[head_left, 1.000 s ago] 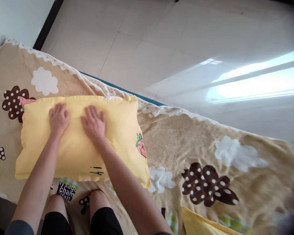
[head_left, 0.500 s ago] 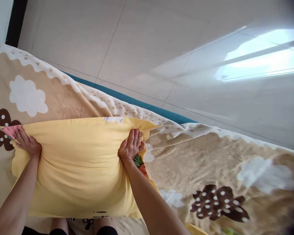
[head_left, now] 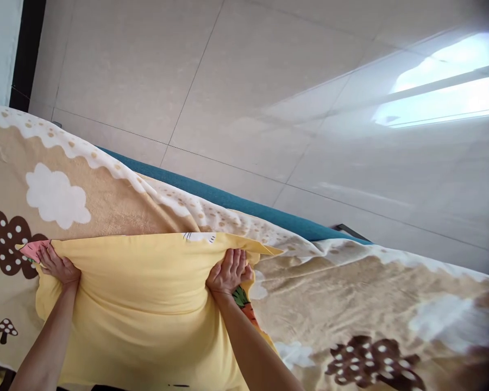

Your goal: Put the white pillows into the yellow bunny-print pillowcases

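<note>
A yellow pillow [head_left: 142,277] lies on a beige patterned blanket, creased and bulging between my two hands. On its left side, by a pink printed corner, my left hand [head_left: 60,265] rests palm down with the fingers stretched out. My right hand [head_left: 229,271] presses flat on the right part of the pillow, fingers straight and close together, above a printed carrot [head_left: 248,308]. The pillow's lower edge runs out of the picture at the bottom.
The blanket [head_left: 309,288] shows white clouds and brown dotted shapes. Beyond its wavy white border runs a teal edge [head_left: 212,190], then a glossy tiled floor [head_left: 146,70] with a bright reflection at right. A dark strip [head_left: 26,54] stands at upper left.
The view has shifted, so the pillow, blanket and both hands sit lower and slightly further right. Against the blanket, the pillow and hands have hardly moved.
</note>
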{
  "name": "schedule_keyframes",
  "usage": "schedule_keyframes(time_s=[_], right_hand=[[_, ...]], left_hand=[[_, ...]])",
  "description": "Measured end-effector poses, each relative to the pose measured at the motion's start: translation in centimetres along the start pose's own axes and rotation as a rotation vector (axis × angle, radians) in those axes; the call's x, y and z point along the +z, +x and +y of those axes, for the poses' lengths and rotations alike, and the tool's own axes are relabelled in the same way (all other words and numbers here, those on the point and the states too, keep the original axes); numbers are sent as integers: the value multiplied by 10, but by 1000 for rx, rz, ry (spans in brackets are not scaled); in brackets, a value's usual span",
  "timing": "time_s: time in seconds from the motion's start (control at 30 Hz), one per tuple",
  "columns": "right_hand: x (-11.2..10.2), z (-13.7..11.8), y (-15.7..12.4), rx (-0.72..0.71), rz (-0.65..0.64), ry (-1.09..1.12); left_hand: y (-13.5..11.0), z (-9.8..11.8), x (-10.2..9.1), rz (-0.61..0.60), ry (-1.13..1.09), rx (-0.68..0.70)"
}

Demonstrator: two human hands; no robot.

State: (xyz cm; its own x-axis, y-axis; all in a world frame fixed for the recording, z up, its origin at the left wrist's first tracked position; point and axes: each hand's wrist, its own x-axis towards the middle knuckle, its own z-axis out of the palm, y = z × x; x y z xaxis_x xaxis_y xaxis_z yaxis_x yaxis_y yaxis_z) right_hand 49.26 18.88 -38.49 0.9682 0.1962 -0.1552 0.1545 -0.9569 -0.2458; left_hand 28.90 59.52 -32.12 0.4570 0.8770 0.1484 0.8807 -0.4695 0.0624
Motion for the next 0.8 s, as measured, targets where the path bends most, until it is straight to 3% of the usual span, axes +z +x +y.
schedule_keyframes(time_s=[0.4, 0.67, 0.8], right_hand=[[1, -1, 0, 0, 8, -8], [1, -2, 3, -166, 156, -14], [-2, -4, 4, -183, 146, -17]], left_hand=[[2, -1, 1, 28, -56, 70], [2, 3, 2, 89, -72, 41], [3, 2, 3, 97, -67, 52]])
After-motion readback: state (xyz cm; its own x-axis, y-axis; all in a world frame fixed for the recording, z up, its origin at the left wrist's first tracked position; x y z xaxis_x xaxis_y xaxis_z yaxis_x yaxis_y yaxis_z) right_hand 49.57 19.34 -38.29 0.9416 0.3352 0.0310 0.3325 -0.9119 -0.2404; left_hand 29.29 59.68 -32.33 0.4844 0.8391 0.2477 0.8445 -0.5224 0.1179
